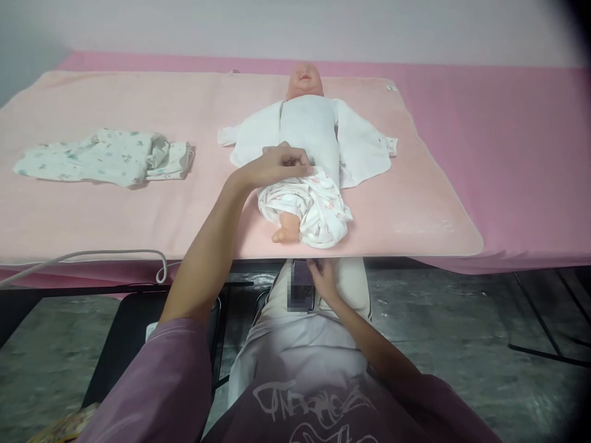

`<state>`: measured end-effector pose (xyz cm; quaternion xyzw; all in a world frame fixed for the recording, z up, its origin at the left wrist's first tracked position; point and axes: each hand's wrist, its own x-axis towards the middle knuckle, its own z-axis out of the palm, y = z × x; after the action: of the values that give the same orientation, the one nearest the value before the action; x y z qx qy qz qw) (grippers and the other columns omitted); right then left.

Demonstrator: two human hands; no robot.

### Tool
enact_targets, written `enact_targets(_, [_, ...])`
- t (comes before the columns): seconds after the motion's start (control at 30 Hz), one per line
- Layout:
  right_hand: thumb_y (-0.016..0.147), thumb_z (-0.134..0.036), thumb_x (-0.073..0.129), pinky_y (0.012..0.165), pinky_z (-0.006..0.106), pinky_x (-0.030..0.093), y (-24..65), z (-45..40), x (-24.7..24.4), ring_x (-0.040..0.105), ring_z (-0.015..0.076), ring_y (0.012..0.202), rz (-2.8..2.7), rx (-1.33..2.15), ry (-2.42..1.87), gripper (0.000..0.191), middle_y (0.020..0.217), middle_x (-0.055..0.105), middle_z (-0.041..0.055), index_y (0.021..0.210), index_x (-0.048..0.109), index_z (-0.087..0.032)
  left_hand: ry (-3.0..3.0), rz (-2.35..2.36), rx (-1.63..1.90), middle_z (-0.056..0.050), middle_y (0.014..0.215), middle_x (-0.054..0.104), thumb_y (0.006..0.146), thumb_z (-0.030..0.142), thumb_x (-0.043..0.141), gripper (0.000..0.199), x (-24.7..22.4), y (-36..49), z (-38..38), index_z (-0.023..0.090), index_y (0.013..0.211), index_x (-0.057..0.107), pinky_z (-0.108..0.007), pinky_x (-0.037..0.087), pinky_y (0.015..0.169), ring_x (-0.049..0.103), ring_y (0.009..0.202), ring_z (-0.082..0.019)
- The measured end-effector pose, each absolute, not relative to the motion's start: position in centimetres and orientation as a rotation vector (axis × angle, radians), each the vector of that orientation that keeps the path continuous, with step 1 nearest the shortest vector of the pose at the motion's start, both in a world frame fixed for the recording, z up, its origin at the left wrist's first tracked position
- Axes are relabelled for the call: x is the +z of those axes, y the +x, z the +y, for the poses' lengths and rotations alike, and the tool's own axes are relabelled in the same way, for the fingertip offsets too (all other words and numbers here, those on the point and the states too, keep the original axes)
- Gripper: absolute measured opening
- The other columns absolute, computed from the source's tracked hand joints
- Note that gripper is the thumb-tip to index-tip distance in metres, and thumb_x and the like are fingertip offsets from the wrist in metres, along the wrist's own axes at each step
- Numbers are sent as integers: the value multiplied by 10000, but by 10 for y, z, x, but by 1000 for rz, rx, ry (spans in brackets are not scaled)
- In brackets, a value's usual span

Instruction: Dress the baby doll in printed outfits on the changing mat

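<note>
A baby doll (305, 83) lies on its back in a white top (307, 123), its sleeves spread to both sides. Patterned white baby pants (325, 215) are bunched about its legs, and one bare foot (287, 229) sticks out. My left hand (284, 163) is over the doll's belly, fingers curled and closed at the upper edge of the pants. Below the table edge, my right hand (327, 280) has its fingers bent around the upper right edge of a phone (302, 286), which rests on my lap.
Folded patterned baby clothing (101, 160) lies at the left on the pink mat (207, 215). A white cable (106, 252) crosses the mat's front left edge. A black chair (124, 344) stands below the table at the left. Dark metal legs (535, 314) show at the right.
</note>
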<state>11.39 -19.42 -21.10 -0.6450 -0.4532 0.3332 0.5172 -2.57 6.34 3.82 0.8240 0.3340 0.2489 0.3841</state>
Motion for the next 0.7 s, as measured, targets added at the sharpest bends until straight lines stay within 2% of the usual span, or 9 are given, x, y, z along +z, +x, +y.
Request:
enact_targets(0.1, [1065,-594,572,1264,564,454,121,-204,-208,621,325,1351,-1034,877,-1518,447,1282,711,130,1318,684,-243,2111,827,550,-38,869,647,898,502,828,278,41,-25,62,225,909,807,-496,505,1133,675,1099,-296])
enact_targets(0.2, [1048,-549,588,1133,497,543,129,-215,-207,662,293,1185,-990,902,-1540,393,1246,689,117,1286,658,-245,2121,807,530,-46,908,666,933,512,786,288,42,-25,62,224,920,802,-492,492,1140,657,1172,-303])
enact_targets(0.27, [1042,-514,591,1078,467,557,134,-223,-208,666,273,1107,-967,903,-1540,347,1216,686,102,1257,646,-247,2114,796,526,-49,924,677,942,511,773,291,42,-25,62,222,918,795,-476,495,1126,652,1179,-299])
enact_targets(0.33, [1034,-479,603,1070,450,552,136,-230,-209,666,265,1108,-954,909,-1519,326,1230,687,97,1259,645,-247,2098,797,535,-48,924,686,940,497,775,281,41,-25,61,219,908,788,-459,499,1112,650,1168,-290])
enact_targets(0.57, [1033,-460,611,1003,427,591,132,-241,-208,693,264,1072,-971,1025,-1456,500,1166,674,87,1486,606,-249,2076,815,570,-59,950,706,928,487,788,274,39,-26,61,214,912,785,-444,508,1092,644,1179,-297])
enact_targets(0.7, [1038,-494,633,983,423,595,130,-242,-208,692,257,1029,-995,1019,-1444,534,1136,669,79,1508,598,-243,2058,781,546,-48,890,676,945,513,780,297,38,-26,61,219,898,770,-461,530,1041,676,1047,-272])
